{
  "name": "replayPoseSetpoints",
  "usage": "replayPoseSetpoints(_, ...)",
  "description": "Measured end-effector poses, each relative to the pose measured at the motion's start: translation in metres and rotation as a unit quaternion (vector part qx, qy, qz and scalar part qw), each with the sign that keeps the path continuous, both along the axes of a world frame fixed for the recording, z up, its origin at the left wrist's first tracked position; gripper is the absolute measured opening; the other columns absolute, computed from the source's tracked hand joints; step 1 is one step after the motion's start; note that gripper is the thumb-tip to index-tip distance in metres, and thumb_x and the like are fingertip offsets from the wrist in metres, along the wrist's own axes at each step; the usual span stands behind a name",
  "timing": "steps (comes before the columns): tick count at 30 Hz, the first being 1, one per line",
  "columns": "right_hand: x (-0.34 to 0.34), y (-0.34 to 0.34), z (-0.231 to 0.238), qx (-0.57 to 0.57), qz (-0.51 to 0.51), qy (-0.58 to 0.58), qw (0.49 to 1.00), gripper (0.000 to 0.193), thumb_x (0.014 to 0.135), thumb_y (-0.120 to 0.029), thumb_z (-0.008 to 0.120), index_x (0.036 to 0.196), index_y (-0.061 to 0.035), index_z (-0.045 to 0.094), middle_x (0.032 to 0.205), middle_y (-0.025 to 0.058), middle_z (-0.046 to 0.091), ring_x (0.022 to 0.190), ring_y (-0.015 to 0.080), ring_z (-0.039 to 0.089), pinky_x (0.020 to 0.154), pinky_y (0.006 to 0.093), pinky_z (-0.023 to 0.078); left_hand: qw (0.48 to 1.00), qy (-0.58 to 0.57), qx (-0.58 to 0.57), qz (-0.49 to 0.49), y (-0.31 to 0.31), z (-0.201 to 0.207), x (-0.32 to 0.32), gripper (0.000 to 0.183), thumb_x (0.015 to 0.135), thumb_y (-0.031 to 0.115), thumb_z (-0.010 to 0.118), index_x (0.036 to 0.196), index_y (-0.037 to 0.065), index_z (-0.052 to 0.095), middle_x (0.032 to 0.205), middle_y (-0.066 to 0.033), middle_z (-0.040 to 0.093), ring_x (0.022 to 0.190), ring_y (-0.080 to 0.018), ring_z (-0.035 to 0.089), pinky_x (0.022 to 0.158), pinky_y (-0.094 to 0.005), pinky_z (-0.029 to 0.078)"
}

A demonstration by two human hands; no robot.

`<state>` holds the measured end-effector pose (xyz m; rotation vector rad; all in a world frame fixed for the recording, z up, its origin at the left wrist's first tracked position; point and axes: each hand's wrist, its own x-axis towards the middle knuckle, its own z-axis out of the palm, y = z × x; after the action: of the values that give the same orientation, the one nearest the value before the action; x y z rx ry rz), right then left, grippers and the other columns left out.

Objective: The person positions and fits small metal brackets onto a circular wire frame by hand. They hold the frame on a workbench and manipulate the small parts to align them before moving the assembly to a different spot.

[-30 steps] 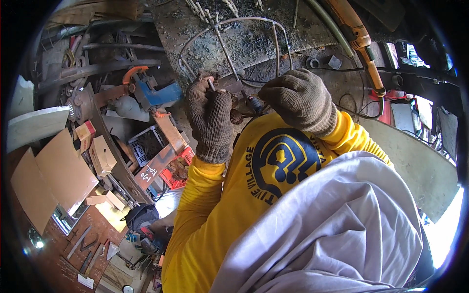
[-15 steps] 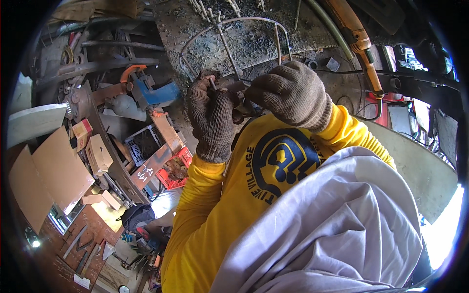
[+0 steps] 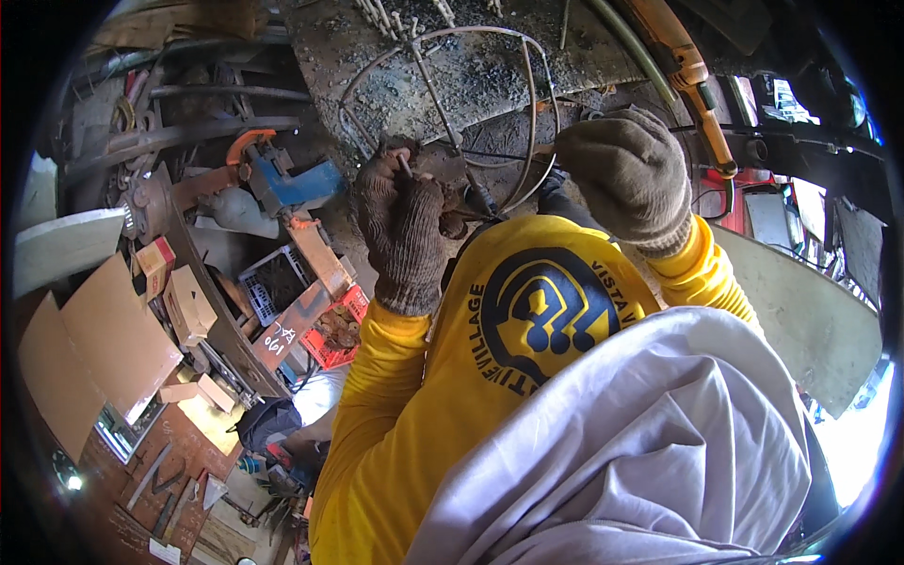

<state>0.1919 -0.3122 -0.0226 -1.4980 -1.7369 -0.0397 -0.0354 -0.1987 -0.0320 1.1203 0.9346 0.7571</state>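
Observation:
My left hand (image 3: 405, 226), in a brown knitted glove, is closed around a thin metal rod (image 3: 405, 166) whose end pokes up between thumb and fingers. A rusty brown piece (image 3: 454, 224) shows beside that hand, partly hidden. My right hand (image 3: 629, 174), gloved alike, is curled with its back upward, to the right of the left hand and apart from it. What it holds, if anything, is hidden. Ahead of both hands stands a frame of bent metal rods (image 3: 480, 31), with curved hoops and straight bars reaching down between my hands.
Beyond the frame lies a debris-strewn metal plate (image 3: 367, 71). An orange power tool (image 3: 692, 71) with a cord is at the upper right. To the left are a blue metal tool (image 3: 294, 179), a red crate (image 3: 331, 353) and cardboard boxes (image 3: 104, 339). A pale board (image 3: 800, 311) leans at right.
My right hand has moved right, away from the left hand, uncovering more of the rod frame's lower hoops. The left hand keeps its grip on the thin rod almost in place.

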Motion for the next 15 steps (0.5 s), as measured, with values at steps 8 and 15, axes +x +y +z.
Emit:
replayPoseSetpoints(8,-0.041,-0.044,-0.036,-0.074,-0.091,0.067,0.991,0.024,0.077,-0.013,0.076,0.101,-0.0107,0.073,0.098,0.0079,0.072,0.083,0.0291,0.068,0.073,0.0404,0.054,0.995,0.045,0.048,-0.069,-0.002,-0.016,-0.013,0.042,0.094,0.017,0.067,0.128,0.000,0.049,0.093,-0.0104,0.063,0.073,-0.0144,0.065,0.062,-0.0282,0.055)
replayPoseSetpoints(15,-0.055,-0.051,-0.030,-0.058,-0.105,0.082,0.989,0.023,0.078,-0.003,0.075,0.101,-0.0044,0.070,0.094,0.0124,0.071,0.078,0.0309,0.069,0.068,0.0407,0.054,0.995,0.047,0.071,-0.057,-0.001,-0.018,-0.009,0.042,0.094,0.024,0.069,0.122,-0.002,0.051,0.087,-0.0086,0.063,0.062,-0.0118,0.061,0.056,-0.0248,0.051)
